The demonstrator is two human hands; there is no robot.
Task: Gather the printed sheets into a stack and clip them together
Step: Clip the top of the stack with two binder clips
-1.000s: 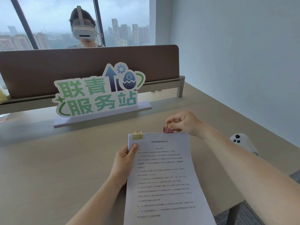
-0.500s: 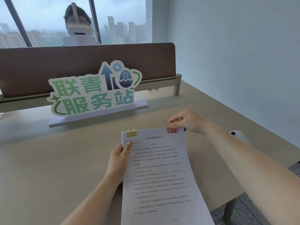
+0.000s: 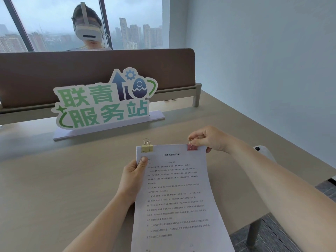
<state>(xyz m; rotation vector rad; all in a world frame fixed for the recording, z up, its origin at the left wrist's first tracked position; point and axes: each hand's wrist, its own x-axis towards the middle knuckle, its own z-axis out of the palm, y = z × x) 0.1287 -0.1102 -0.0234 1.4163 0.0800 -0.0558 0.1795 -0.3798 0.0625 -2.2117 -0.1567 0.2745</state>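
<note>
A stack of printed sheets (image 3: 178,197) is held up above the desk, text side facing me. My left hand (image 3: 132,177) grips its left edge, thumb on the top page. A gold binder clip (image 3: 147,147) sits clamped on the top left corner. A pink binder clip (image 3: 192,146) is on the top edge near the right corner. My right hand (image 3: 209,138) pinches the wire handles of the pink clip with thumb and forefinger.
A standing sign (image 3: 103,102) with green characters sits on the beige desk (image 3: 54,179) behind the sheets. A brown divider panel (image 3: 91,70) backs the desk, with a person in a headset beyond. A white controller (image 3: 263,151) lies by my right forearm.
The pink clip went from being pushed on at the edge to sitting clamped on the sheets. The stack stays held the same way; only the camera view shifted slightly.
</note>
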